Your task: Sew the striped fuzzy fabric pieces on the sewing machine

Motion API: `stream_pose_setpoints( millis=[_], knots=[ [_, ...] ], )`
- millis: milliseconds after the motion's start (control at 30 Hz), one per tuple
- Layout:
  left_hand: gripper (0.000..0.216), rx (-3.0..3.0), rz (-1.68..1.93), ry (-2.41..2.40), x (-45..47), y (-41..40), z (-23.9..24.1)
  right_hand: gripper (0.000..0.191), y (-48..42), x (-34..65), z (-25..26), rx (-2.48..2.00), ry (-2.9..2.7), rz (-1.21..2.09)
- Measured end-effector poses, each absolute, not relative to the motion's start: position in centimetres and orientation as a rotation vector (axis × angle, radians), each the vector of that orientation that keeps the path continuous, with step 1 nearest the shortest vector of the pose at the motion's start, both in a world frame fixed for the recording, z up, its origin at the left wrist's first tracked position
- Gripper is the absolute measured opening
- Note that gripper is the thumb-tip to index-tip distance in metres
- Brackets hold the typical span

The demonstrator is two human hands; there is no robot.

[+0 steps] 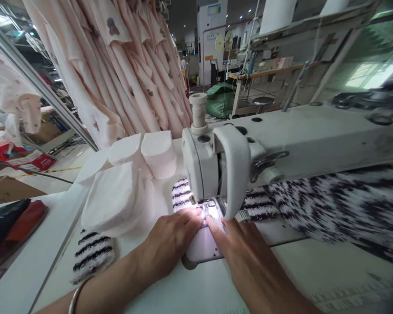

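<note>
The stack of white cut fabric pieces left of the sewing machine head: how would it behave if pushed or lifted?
The stack of white pieces looks soft and thin-layered, so it is probably light and floppy when lifted. The layers already sit fanned and leaning, so a push would likely make them slide apart rather than move together. Resting partly on the striped fleece, the stack may drag it too.
</note>
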State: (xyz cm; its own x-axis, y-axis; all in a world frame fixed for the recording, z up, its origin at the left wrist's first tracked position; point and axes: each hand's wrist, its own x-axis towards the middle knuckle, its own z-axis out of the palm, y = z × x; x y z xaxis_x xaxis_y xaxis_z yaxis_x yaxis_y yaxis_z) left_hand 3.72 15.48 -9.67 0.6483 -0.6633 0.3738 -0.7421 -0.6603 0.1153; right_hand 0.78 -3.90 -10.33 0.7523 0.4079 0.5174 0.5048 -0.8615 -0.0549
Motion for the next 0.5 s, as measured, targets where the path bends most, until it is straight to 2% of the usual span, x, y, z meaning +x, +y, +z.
stream_pose_setpoints(
  millis=[100, 267, 500],
  knots=[
    [0.018, 2.635, 0.469, -1.118, 4.6, 15.8, -10.1, 0.046, -4.1, 0.5, -10.6, -2.740, -0.712, -0.681],
    [0.021, 2.591, 0.500, -1.130, 4.9, 16.4, -10.0, 0.064, -4.6, -1.3, -11.9, -2.736, -0.678, -0.699],
    [0.017, 2.668, 0.479, -1.060, 3.4, 16.0, -9.5, 0.070, -6.0, -2.6, -13.2, -2.761, -0.800, -0.701]
  ],
)
